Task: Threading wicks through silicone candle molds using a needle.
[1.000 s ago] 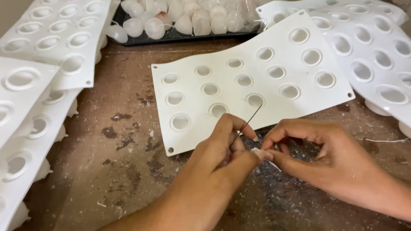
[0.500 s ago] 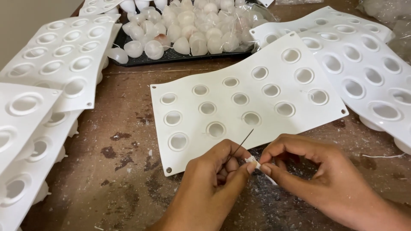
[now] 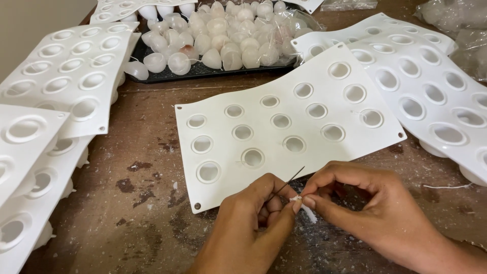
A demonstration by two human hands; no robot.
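Both hands are low, just in front of the near edge of the white tray with holes (image 3: 284,127). The left hand (image 3: 248,223) is curled, with thumb and finger pinched tight. The right hand (image 3: 365,203) comes in from the right, its fingers bent and its fingertips (image 3: 308,202) pinched too. The two pinches meet, touching each other.
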